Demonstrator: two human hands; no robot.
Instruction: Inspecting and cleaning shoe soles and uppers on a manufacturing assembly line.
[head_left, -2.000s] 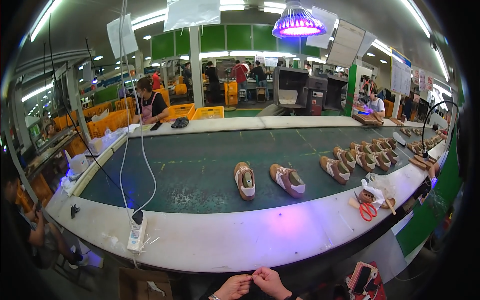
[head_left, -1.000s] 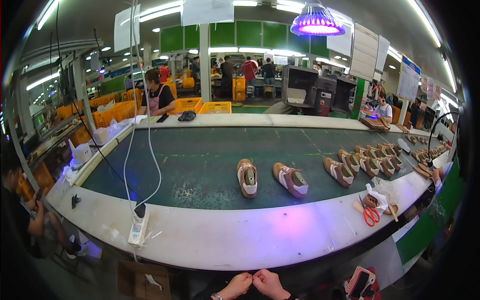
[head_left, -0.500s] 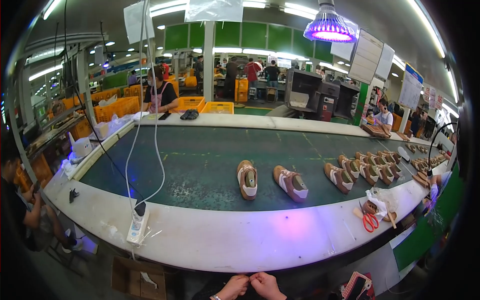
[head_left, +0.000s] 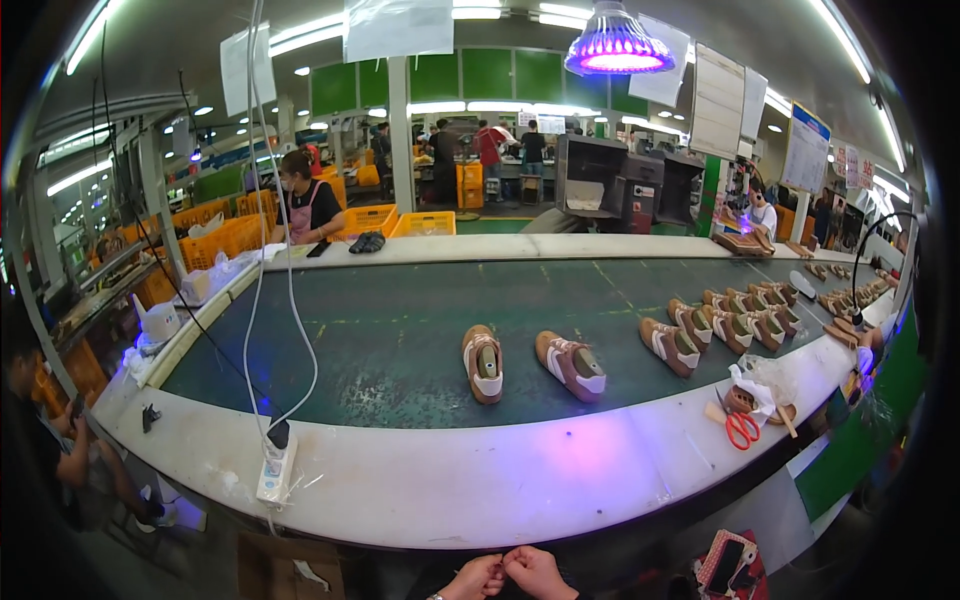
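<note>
While the white counter [head_left: 480,480] lies just beyond them at twelve o'clock, the left hand [head_left: 475,578] and the right hand [head_left: 536,573] meet at their fingertips, wrists angling in from eight and four o'clock. The fingers are curled and drawn narrow; whether something small sits between them I cannot tell. Farther out, a brown shoe [head_left: 481,364] stands at twelve, red scissors [head_left: 742,426] lie at two, and a power strip [head_left: 275,478] at ten.

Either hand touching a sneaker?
No, the left hand and right hand are close together before the white ledge, well short of the sneakers.
</note>
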